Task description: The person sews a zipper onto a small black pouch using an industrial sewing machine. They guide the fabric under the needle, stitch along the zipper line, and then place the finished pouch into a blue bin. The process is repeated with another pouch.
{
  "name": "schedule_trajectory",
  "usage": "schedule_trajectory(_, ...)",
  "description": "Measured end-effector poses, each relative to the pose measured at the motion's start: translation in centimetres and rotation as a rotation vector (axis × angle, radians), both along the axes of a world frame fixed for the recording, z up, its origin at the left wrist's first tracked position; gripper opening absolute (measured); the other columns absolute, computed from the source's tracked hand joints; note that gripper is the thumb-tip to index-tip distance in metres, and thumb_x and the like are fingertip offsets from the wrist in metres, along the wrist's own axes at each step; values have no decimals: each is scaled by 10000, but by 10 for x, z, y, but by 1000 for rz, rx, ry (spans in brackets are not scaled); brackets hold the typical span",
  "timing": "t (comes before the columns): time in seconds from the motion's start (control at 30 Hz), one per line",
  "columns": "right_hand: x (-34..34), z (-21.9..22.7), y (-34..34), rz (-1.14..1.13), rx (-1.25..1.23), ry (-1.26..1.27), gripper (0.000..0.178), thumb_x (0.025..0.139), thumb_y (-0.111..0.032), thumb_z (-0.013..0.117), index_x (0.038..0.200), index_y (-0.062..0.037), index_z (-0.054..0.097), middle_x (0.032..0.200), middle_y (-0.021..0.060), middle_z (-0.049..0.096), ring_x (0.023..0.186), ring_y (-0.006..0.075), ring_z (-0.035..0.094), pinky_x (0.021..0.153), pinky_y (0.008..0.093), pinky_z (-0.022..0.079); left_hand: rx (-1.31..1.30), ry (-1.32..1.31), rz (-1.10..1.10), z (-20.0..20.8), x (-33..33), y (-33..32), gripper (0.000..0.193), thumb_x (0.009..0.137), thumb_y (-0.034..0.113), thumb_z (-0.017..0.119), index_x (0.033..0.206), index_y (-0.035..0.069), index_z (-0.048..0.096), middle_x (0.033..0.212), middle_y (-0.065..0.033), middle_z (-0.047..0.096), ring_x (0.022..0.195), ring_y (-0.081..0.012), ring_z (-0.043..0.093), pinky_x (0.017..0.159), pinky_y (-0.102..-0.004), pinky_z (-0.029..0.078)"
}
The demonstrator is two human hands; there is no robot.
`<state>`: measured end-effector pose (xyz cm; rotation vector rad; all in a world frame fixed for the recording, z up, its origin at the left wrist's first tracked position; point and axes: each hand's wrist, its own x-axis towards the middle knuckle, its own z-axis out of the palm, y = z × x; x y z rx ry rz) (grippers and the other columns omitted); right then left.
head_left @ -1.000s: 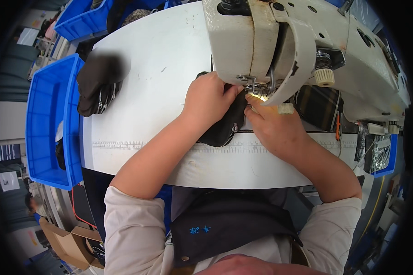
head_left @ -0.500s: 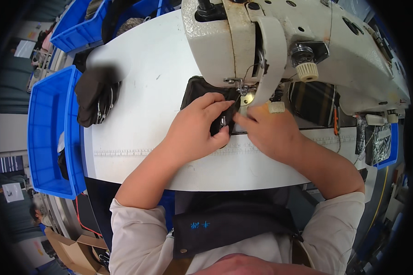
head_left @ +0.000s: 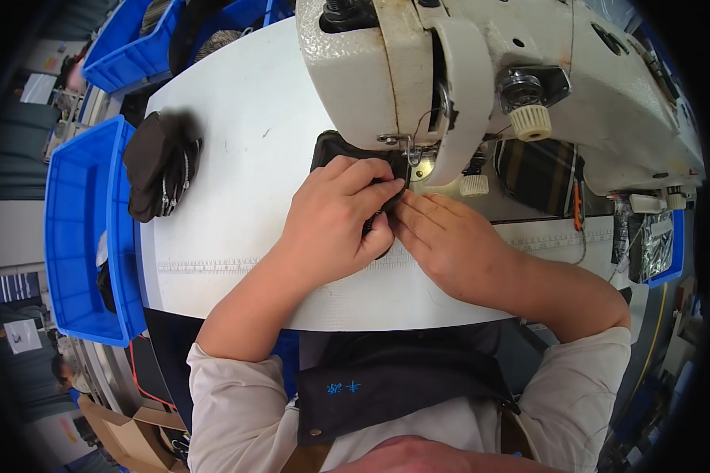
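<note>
A dark brown fabric piece with a zipper point(head_left: 338, 145) lies beside the needle and presser foot of a sewing machine point(head_left: 355, 87). My left hand point(head_left: 331, 213) is closed on it, fingers over the top and thumb at its near edge, hiding most of the fabric and zipper. My right hand point(head_left: 454, 244) meets it from the right, fingers together and their tips at the fabric's right edge, close to my left fingertips. The right thumb is mostly hidden. Both hands are just in front of the brass-coloured plate point(head_left: 423, 169) under the needle.
Brown pouches with zippers point(head_left: 162, 165) are stacked at the table's left, next to a blue bin point(head_left: 87, 236). Right of the needle are a striped dark fabric piece point(head_left: 536, 177) and an orange-handled tool point(head_left: 578, 206). A printed ruler strip point(head_left: 205, 265) crosses the white table.
My right hand has shifted left and nearer, away from the machine's needle area, to the fabric's edge. The zipper pull that showed between my left fingers is now mostly covered.
</note>
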<state>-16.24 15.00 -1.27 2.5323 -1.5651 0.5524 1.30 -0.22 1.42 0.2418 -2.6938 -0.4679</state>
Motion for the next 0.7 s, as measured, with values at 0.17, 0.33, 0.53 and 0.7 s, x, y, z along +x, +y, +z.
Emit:
schedule_trajectory(0.17,1,4,1,-4,48,-42,335,845,-115,648,1113,77,708,1128,188,698,1178,341,639,1066,435,496,56,-105,65,4,-2,15,483,729,96,724,1206,18,742,1150,-73,626,984,-261,617,835,-383,530)
schedule_trajectory(0.33,2,1,-1,-11,2,-62,350,850,-112,644,1131,87,703,1141,196,697,1178,343,638,1052,439,504,-44,-150,60,2,-4,13,503,726,103,742,1223,19,736,1173,-77,630,1031,-256,602,875,-385,507)
schedule_trajectory(0.53,-1,4,0,7,6,-49,364,853,-129,634,1136,89,700,1142,210,693,1163,347,646,1042,445,510,-143,-124,-13,4,-5,7,535,749,168,750,1261,14,723,1351,-56,644,1193,-268,581,942,-377,489)
schedule_trajectory(0.7,-3,1,0,2,-4,-87,356,831,-126,642,1110,88,701,1134,213,688,1146,347,653,1020,447,524,-87,-126,18,-2,-6,10,557,753,198,757,1277,13,718,1369,-54,652,1213,-277,578,963,-374,501)
